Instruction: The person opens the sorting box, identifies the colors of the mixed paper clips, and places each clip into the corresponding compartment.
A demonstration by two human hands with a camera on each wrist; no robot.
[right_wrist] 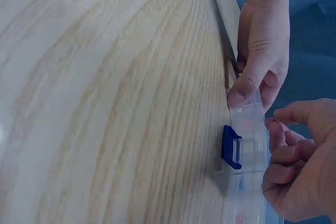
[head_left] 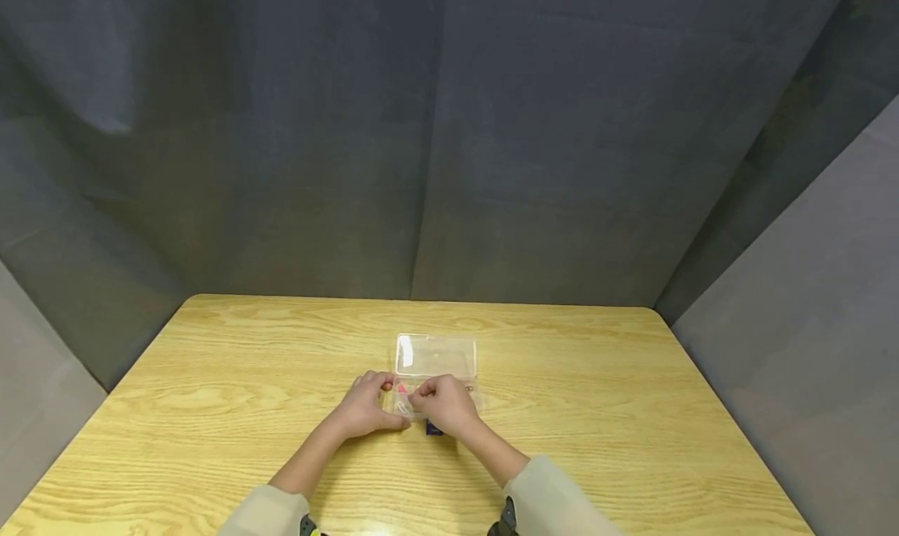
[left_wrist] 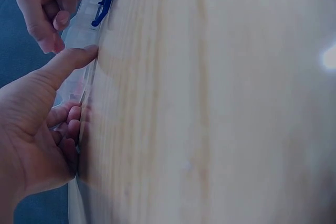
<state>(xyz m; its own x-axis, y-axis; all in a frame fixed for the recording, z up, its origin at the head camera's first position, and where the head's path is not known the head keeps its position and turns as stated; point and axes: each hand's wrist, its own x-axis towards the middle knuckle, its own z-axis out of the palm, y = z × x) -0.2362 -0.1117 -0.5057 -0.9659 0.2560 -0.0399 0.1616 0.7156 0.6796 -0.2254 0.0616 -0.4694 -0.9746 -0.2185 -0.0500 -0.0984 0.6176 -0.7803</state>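
A clear plastic compartment box stands on the table with its lid raised at the back. My left hand grips its left end, the thumb on the front wall and the other fingers around the side. Small pink pieces and whitish pieces lie in the left compartments. Over the box's middle, my right hand reaches in with curled fingers, thumb and index tips close together. Whether they pinch something small is hidden. A blue latch hangs at the box's front.
The box sits near the middle of a wood-grain table. Dark grey cloth hangs behind the table's far edge, and lighter panels flank it. Small brownish pieces show in the box's right part.
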